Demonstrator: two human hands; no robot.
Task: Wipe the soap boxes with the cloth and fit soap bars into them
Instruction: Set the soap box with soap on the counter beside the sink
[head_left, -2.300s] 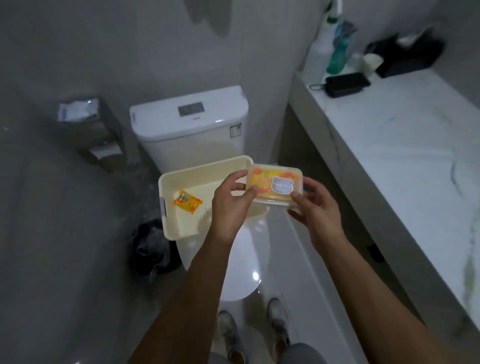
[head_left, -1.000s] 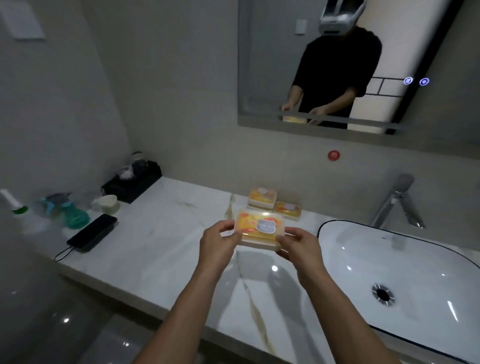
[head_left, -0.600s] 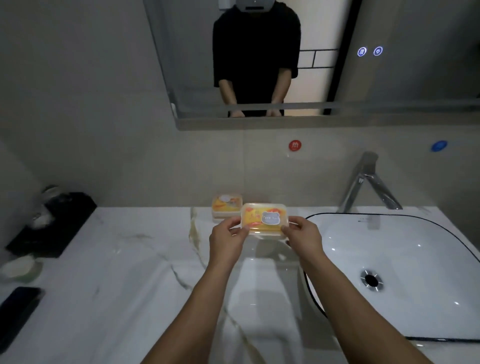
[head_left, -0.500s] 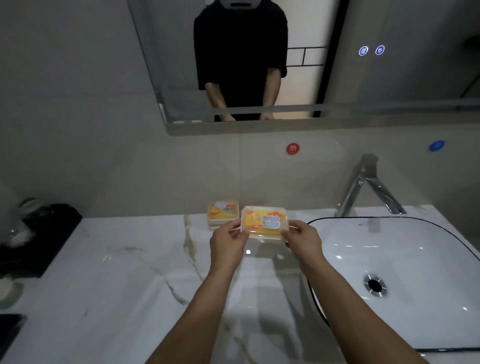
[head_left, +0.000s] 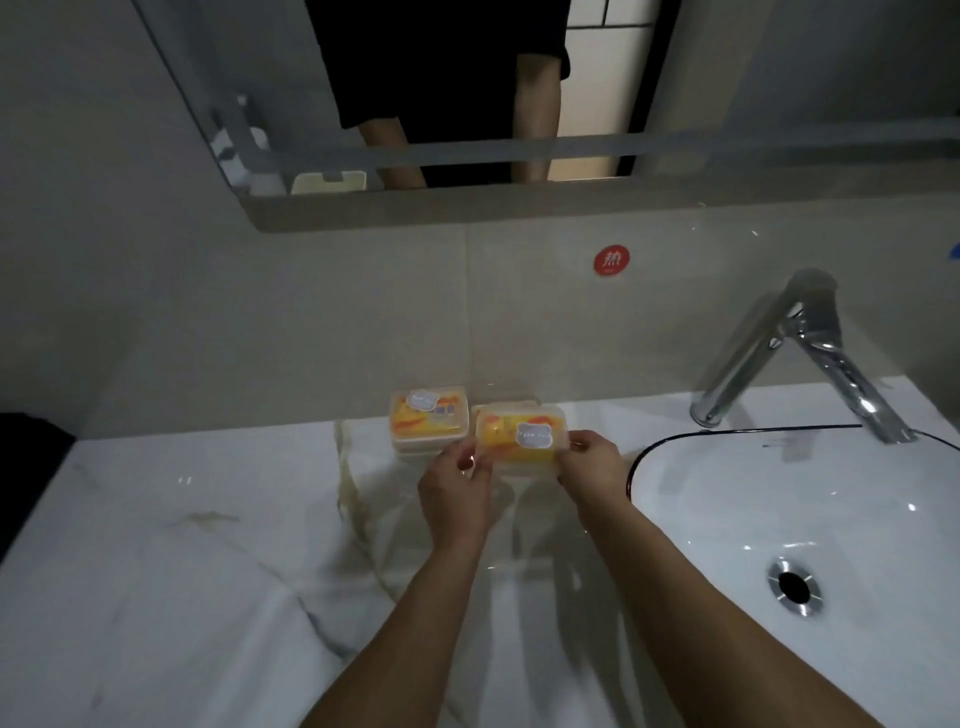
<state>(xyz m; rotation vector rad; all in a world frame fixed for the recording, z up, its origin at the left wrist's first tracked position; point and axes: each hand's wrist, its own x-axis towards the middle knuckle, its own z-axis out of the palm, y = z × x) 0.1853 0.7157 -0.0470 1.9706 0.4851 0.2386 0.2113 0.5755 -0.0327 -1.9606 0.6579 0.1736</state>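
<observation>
An orange and yellow soap box (head_left: 521, 438) with a pale bear-shaped label sits between my two hands, low over the back of the white marble counter (head_left: 171, 561). My left hand (head_left: 456, 496) pinches its left end and my right hand (head_left: 592, 470) pinches its right end. Directly left of it stands a second soap box (head_left: 429, 418) of the same kind against the wall. The edge of a third box (head_left: 511, 403) shows just behind the held one. No cloth is in view.
A white basin (head_left: 810, 514) with a dark rim and a metal drain (head_left: 794, 586) lies to the right, under a chrome tap (head_left: 795, 358). A mirror (head_left: 467, 93) hangs above the counter. A dark object (head_left: 26, 462) sits at the far left edge.
I turned from the toilet and basket to the counter carrying the soap box. Both hands moved it forward and down, beside the boxes at the wall.
</observation>
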